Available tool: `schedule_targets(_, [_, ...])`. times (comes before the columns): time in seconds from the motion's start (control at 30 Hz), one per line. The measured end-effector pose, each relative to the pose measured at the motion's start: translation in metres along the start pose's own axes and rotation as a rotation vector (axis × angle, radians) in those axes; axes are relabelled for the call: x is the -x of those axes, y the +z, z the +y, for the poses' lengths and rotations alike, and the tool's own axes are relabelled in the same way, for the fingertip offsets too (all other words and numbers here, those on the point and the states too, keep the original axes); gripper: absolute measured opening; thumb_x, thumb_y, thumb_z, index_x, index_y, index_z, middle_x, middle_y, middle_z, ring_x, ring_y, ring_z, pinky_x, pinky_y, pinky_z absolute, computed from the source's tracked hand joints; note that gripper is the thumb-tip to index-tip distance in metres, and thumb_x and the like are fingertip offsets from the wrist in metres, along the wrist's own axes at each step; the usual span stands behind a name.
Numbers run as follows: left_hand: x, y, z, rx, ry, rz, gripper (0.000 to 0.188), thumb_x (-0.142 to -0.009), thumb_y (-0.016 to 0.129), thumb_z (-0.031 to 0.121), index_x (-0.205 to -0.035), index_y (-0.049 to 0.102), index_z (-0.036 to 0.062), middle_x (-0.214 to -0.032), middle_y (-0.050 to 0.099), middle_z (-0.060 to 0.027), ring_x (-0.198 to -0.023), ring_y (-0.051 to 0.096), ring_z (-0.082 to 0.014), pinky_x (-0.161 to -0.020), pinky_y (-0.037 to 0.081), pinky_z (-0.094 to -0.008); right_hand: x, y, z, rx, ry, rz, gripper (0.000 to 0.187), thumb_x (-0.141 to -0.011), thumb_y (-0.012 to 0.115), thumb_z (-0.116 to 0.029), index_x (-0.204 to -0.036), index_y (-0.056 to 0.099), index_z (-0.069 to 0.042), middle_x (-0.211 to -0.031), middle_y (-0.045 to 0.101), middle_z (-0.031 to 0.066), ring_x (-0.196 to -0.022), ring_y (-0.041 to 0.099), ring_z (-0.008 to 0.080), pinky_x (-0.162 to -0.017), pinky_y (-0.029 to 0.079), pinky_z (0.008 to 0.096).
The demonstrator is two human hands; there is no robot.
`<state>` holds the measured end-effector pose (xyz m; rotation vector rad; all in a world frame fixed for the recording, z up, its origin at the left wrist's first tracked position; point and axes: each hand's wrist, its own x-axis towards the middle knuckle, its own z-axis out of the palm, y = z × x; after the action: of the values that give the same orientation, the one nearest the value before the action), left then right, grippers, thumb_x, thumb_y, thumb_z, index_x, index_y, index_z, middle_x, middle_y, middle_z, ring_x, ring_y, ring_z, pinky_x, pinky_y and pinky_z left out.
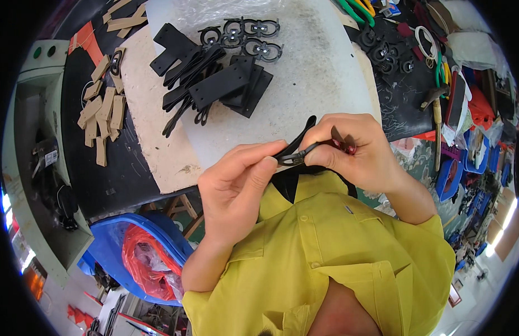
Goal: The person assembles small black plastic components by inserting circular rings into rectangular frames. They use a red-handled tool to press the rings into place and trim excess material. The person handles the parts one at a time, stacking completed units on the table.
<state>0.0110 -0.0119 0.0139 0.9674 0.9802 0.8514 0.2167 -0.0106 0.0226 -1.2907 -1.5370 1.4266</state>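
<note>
In front of my chest, both hands meet on a black strap [297, 137] fitted with a small oval black buckle [293, 159]. Thumb and fingers of my left hand [232, 182] pinch the strap at the buckle's left end. My right hand [357, 147] grips the other side, its fingers curled round the strap. Out of that fist pokes a small dark red and brown piece [343, 143]; its kind is not clear. Beyond my hands lies a pile of flat black straps [220, 85], some looped. Several black buckles [263, 50] with metal parts rest behind it.
A pale worn board [315, 84] covers the black table [139, 179]. Tan flat strips [105, 112] lie scattered at left. More black buckle parts [385, 53] and a hammer [437, 112] are at right. A blue bin [111, 238] with red plastic stands below left.
</note>
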Motion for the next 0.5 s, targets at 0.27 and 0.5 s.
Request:
schedule_targets(0.27, [-0.002,0.008,-0.011,-0.108,0.212,0.013,0.025,-0.079,0.065,-0.003,-0.103,0.06,-0.007,-0.105,0.063,-0.0155,-0.097,0.059,-0.0189,-0.086,0.045,-0.0297,0.005,0.009,-0.002,0.014,-0.159,0.19,0.015,-0.071,0.074,-0.001,-0.081,0.062,-0.003,-0.072,0.06,0.0012,-0.055,0.047,0.0045,-0.048,0.037,0.0197])
schedule_targets(0.5, [-0.005,0.013,0.002,0.165,-0.028,0.075,0.017,-0.09,0.057,0.005,-0.1,0.061,-0.0076,-0.091,0.065,-0.0106,-0.079,0.061,-0.0116,-0.072,0.05,-0.0231,0.007,0.015,-0.002,0.289,-0.292,0.239,0.024,-0.059,0.068,0.009,-0.079,0.064,-0.004,-0.067,0.057,0.0068,-0.052,0.053,0.0189,-0.046,0.04,0.027])
